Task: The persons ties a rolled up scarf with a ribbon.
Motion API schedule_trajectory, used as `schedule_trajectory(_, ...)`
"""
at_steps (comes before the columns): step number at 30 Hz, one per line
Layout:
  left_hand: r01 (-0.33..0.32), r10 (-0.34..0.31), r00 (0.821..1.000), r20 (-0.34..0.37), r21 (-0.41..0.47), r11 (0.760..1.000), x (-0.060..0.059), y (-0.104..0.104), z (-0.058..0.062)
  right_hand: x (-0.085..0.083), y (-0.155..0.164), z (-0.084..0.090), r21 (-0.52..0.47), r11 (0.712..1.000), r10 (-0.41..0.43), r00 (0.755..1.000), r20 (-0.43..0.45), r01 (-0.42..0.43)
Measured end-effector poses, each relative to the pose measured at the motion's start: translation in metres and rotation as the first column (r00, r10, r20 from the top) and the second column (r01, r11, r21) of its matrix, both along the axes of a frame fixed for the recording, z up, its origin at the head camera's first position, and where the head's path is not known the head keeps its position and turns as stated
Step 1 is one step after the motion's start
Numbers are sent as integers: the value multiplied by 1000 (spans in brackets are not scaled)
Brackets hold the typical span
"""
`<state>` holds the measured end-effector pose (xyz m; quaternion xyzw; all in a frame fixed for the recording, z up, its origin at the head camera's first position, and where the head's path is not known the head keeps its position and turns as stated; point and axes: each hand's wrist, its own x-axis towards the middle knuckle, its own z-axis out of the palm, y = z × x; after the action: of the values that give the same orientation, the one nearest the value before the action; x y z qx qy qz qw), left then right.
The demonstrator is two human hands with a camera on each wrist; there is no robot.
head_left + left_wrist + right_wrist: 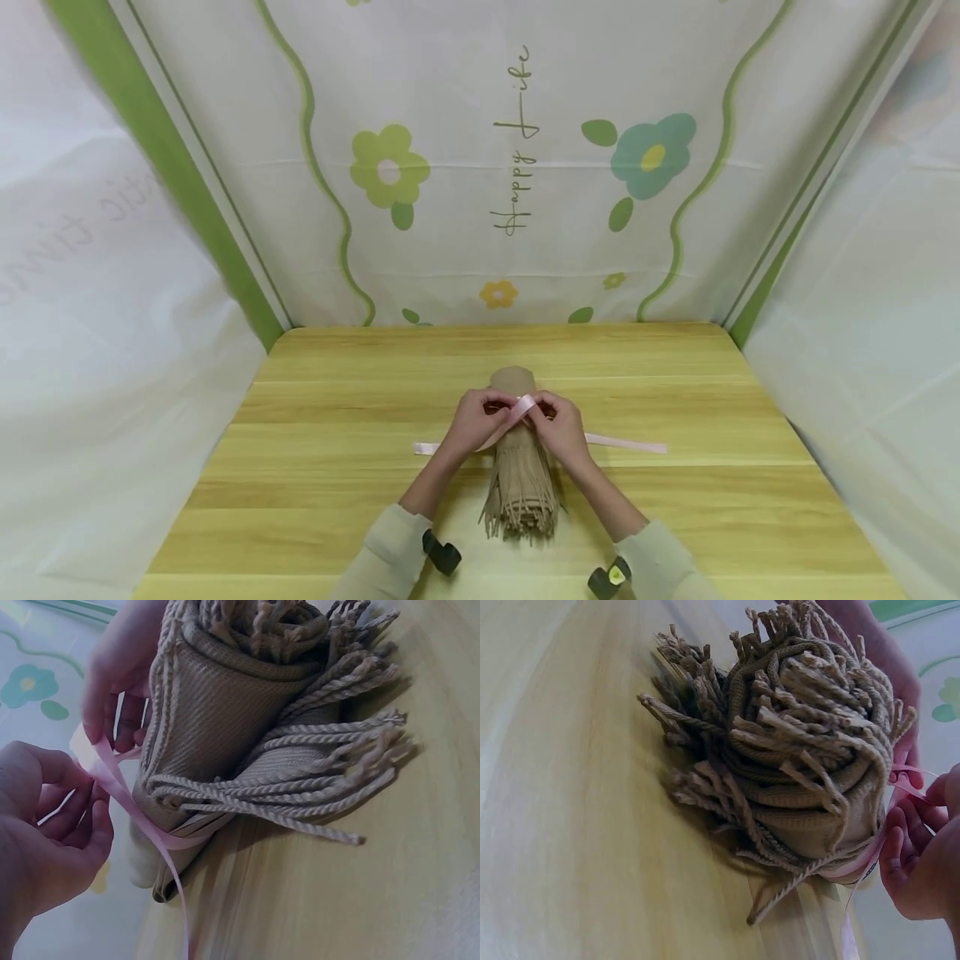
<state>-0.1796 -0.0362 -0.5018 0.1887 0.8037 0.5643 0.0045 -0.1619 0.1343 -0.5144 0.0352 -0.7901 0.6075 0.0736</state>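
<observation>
A tan scarf (521,471), rolled up with its twisted fringe toward me, lies on the table. Pink ribbon (146,817) runs round its middle, and part of it crosses over itself above the roll. My left hand (472,422) pinches the ribbon on top of the scarf between thumb and fingers. Close beside it, my right hand (558,427) pinches the ribbon too, fingertips nearly meeting the left ones. The ribbon's two tails stretch out flat to the left and right on the wood. Whether a knot lies beneath the fingers is hidden.
The wooden table (337,492) extends on all sides of the scarf. A white flowered curtain (450,100) rises behind its far edge, with white sheets on both sides. Black wrist cameras (441,553) sit at both cuffs.
</observation>
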Motion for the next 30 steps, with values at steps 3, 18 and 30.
schedule_trajectory(3,-20,20,1000,0,-7,1000,0,3,-2,2,1,6,-73,997,-11,998,64,16)
schedule_trajectory(18,-69,64,996,58,79,995,1,10,-6,-2,9,6,-182,982,-32,996,83,47)
schedule_trajectory(30,-107,99,992,78,105,989,3,16,-6,10,14,24,-259,964,-20,993,116,50)
